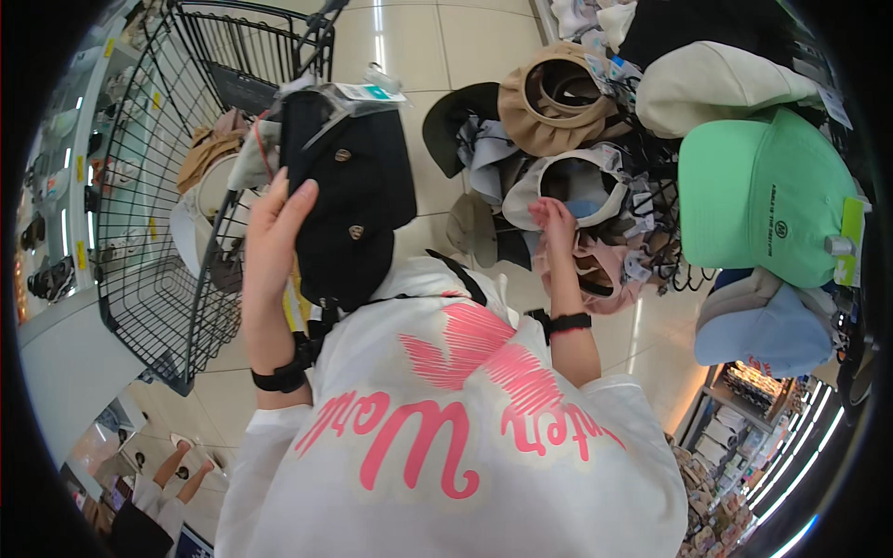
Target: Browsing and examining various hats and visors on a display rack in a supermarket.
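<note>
A black fabric item [349,186] with small gold-coloured emblems and a tag in clear plastic hangs in front of me on the left. My left hand [276,223] is closed on its left edge, thumb on top. My right hand [555,221] is at the hat rack, its fingers curled in front of the cream visor hat [521,200]. Whether those fingers grip anything is hidden. Just below that hand hangs a pink hat [609,288]. A tan ruffled visor hat [526,121] is above it.
To the left stands a black wire shopping cart [139,307] with several hats inside. A mint green cap [726,195], an off-white hat [716,84] and a light blue cap [772,330] hang at the right. Another person's legs [181,470] show at lower left.
</note>
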### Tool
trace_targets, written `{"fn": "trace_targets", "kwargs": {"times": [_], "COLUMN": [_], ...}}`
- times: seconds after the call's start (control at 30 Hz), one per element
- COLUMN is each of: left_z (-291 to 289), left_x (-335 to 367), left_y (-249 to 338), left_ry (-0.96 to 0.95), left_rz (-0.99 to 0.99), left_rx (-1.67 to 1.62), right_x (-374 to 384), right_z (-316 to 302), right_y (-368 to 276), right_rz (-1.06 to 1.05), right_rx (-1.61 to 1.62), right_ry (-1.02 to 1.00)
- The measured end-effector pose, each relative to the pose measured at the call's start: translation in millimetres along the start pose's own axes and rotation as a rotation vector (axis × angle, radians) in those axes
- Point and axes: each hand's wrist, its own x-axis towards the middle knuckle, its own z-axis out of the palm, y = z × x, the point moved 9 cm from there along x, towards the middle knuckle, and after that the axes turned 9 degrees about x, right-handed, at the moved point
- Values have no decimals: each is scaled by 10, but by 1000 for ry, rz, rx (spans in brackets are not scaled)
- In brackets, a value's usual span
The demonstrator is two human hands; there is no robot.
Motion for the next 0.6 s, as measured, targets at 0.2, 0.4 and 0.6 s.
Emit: {"fn": "trace_targets", "kwargs": {"times": [0.2,0.4,0.6], "left_z": [306,597,687], "left_x": [-31,-138,-205], "left_y": [90,232,330], "left_ry": [-244,-430,-532], "left_rz": [30,107,216], "left_rx": [29,-93,25], "right_x": [-553,-958,-1219], "right_z": [1256,1836,2135], "right_y": [-857,-2103,-2063], "right_rz": [-68,-626,-555], "right_rx": [-68,-48,103], "right_ry": [-449,-457,-828]}}
